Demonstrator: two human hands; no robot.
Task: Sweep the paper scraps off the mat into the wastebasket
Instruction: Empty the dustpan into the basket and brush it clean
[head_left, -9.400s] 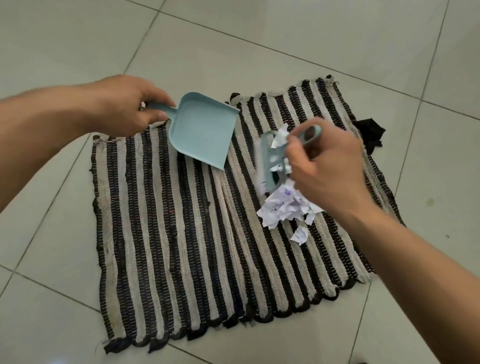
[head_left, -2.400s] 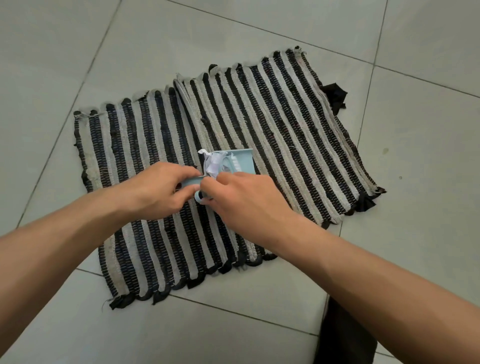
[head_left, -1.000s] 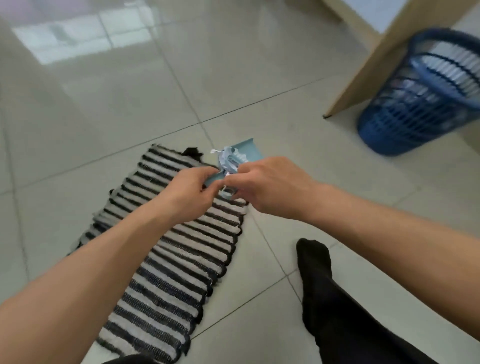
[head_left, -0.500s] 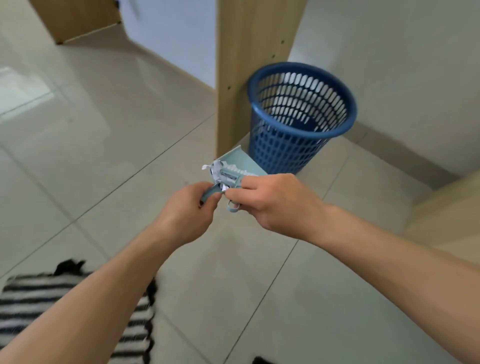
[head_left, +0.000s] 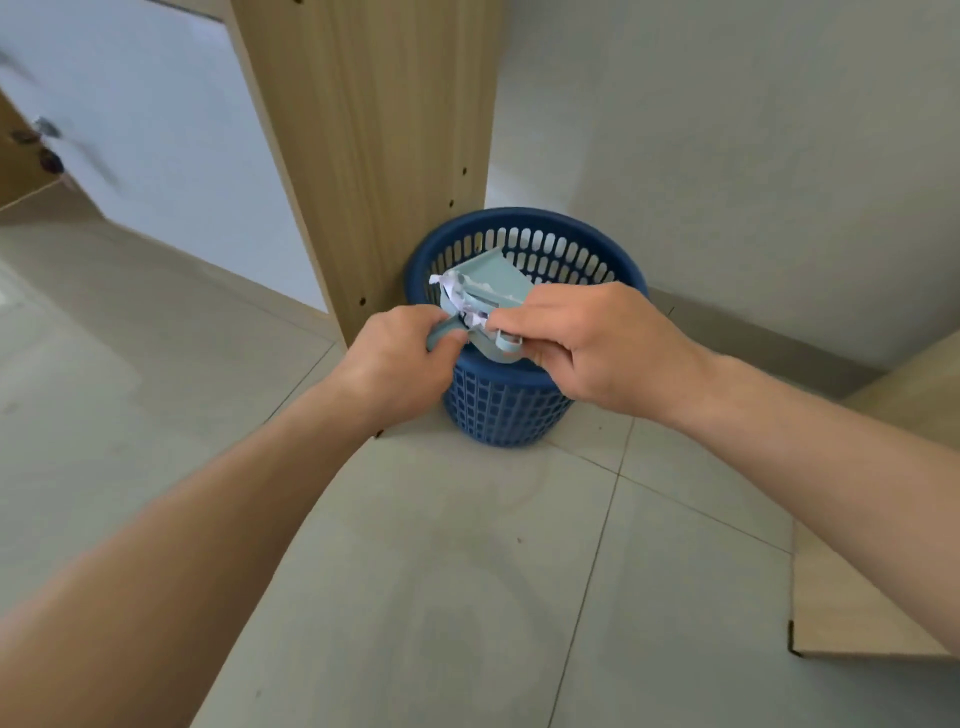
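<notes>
Both hands' fingers clamp the dustpan (head_left: 485, 278) over the wastebasket (head_left: 519, 415), mouth pointing away

Two hands (head_left: 400, 358) (head_left: 582, 343), one dustpan (head_left: 491, 278), one brush (head_left: 501, 340), one wastebasket (head_left: 498, 410).

A round dark-blue plastic wastebasket (head_left: 498, 410) with slotted lattice walls stands upright on the pale tiled floor, close against a wooden panel. Over its open mouth is a small light-blue plastic dustpan (head_left: 485, 280), tilted, carrying crumpled white paper scraps (head_left: 457, 293). A matching light-blue hand brush (head_left: 501, 340) lies across the scraps, its ringed handle end pointing toward the viewer.
</notes>
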